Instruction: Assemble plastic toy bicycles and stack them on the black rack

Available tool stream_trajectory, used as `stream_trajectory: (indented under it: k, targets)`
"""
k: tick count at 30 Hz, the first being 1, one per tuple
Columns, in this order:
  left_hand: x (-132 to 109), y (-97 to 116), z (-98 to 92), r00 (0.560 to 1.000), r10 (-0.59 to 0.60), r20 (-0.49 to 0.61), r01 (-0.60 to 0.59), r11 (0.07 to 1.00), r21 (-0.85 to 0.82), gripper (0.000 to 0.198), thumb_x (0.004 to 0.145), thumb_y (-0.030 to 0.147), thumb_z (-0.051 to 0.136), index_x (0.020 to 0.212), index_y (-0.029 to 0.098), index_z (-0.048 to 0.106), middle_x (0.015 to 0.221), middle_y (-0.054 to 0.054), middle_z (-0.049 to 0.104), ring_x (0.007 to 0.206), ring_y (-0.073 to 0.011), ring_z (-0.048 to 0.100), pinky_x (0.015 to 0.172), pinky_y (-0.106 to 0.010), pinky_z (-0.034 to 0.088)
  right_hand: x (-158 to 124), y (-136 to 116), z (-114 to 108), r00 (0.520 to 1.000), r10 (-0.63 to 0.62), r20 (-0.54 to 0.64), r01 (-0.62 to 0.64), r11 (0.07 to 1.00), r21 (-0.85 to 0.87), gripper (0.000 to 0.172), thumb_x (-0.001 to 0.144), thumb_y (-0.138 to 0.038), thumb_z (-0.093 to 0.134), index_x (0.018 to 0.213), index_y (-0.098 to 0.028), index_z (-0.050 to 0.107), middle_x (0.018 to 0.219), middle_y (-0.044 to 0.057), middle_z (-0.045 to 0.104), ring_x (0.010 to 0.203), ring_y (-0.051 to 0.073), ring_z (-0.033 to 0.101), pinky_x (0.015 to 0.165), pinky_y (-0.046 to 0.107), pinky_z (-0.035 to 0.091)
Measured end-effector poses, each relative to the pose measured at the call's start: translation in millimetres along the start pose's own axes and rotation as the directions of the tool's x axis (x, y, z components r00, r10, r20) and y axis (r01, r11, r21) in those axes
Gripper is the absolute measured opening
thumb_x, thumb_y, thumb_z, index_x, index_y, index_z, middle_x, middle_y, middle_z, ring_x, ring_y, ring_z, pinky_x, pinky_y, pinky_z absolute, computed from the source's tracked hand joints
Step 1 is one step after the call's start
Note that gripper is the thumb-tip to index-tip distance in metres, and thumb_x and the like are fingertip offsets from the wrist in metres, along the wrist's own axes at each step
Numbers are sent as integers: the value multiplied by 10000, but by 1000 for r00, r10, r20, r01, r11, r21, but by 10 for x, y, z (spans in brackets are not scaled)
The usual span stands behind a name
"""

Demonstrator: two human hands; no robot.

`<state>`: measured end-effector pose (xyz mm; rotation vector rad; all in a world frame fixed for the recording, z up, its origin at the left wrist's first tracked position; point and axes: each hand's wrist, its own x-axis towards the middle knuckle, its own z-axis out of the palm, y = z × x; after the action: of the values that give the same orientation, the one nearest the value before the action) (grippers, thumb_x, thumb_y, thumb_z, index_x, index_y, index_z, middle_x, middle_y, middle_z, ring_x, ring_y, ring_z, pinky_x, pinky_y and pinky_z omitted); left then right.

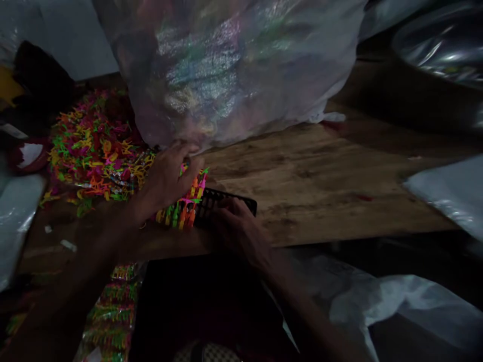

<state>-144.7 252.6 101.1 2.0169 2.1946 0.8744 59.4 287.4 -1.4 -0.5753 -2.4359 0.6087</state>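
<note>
A black slotted tray (pixel 247 203) lies near the front edge of the wooden table. Small plastic figures (pixel 184 216) in orange, green, yellow and pink stand in rows in its left part. My left hand (pixel 169 171) is over the back of these rows, its visible fingers stretched out and apart, with nothing seen in them. My right hand (pixel 239 221) is at the tray's bare slots, fingers bent down and drawn together. Whatever its fingertips hold, if anything, is hidden in the dim light.
A loose heap of bright plastic pieces (pixel 98 146) lies to the left. Behind the tray stands a big filled translucent bag (pixel 245 70). Packed strips (pixel 113 311) hang below the table edge (pixel 302 243) at left. White plastic sheeting (pixel 400 296) is at lower right.
</note>
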Motion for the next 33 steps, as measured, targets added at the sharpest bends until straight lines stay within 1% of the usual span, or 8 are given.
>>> stream_trajectory:
  k: [3, 7, 12, 16, 20, 25, 30, 33]
  targets:
    - [12, 39, 34, 981, 40, 192, -71, 985, 158, 404, 890, 399, 598, 1198, 143, 652, 1357, -108, 615, 1311, -339, 503, 1127, -518, 364, 112, 11, -71, 998, 37, -47, -33, 996, 84, 154, 947, -200, 529, 992, -152, 668, 1086, 132, 599, 904, 217, 610, 714, 335, 528]
    - [33, 72, 115, 939, 61, 339, -163, 946, 282, 336, 933, 271, 479, 1203, 144, 635, 1243, -107, 664, 1228, -327, 528, 1096, -556, 339, 433, 90, 20, 985, 94, -142, -87, 995, 56, 230, 953, -231, 519, 1099, -167, 684, 996, 120, 622, 914, 237, 601, 789, 370, 520]
    - [54, 62, 130, 932, 40, 360, -178, 916, 360, 328, 943, 260, 465, 1220, 157, 607, 1180, -113, 657, 1152, -334, 556, 1066, -565, 339, 732, 280, 289, 999, 37, -25, -31, 976, 216, 212, 939, -195, 494, 949, -188, 706, 940, 101, 658, 939, 239, 607, 846, 399, 521]
    - [95, 58, 163, 929, -7, 371, -142, 917, 372, 301, 934, 267, 495, 1200, 182, 609, 1152, -81, 651, 1159, -339, 564, 1060, -571, 337, 779, 376, 285, 998, -67, 14, 60, 954, 293, 176, 919, -202, 523, 895, -201, 697, 932, 74, 681, 920, 227, 621, 828, 375, 527]
    - [110, 95, 193, 927, -58, 371, -73, 942, 329, 308, 945, 273, 444, 1193, 195, 609, 1191, -88, 636, 1237, -344, 515, 1100, -578, 291, 764, 404, 310, 999, -29, 15, 25, 976, 218, 221, 946, -228, 506, 798, -187, 665, 847, 71, 658, 830, 211, 613, 810, 361, 513]
    - [77, 124, 220, 934, -91, 346, 7, 971, 238, 298, 936, 272, 455, 1170, 200, 624, 1218, -94, 631, 1293, -329, 452, 1156, -600, 200, 730, 327, 420, 999, 52, -12, -52, 998, 36, 226, 967, -232, 480, 842, -172, 659, 873, 89, 653, 886, 222, 593, 893, 403, 494]
    - [33, 51, 284, 965, -57, 256, 18, 988, 151, 270, 874, 270, 547, 1116, 232, 660, 1175, -91, 653, 1290, -345, 476, 1165, -594, 235, 692, 248, 161, 983, 116, 140, -117, 993, -1, 197, 967, -252, 502, 984, -171, 681, 974, 85, 678, 888, 198, 596, 879, 353, 511]
    - [4, 46, 278, 971, -35, 238, -3, 987, 160, 323, 876, 249, 558, 1185, 236, 649, 1176, -80, 667, 1284, -331, 497, 1166, -580, 260, 471, 229, -94, 992, 95, 80, -96, 995, 1, 216, 933, -277, 566, 1093, -194, 686, 1063, 105, 680, 981, 270, 602, 898, 431, 507]
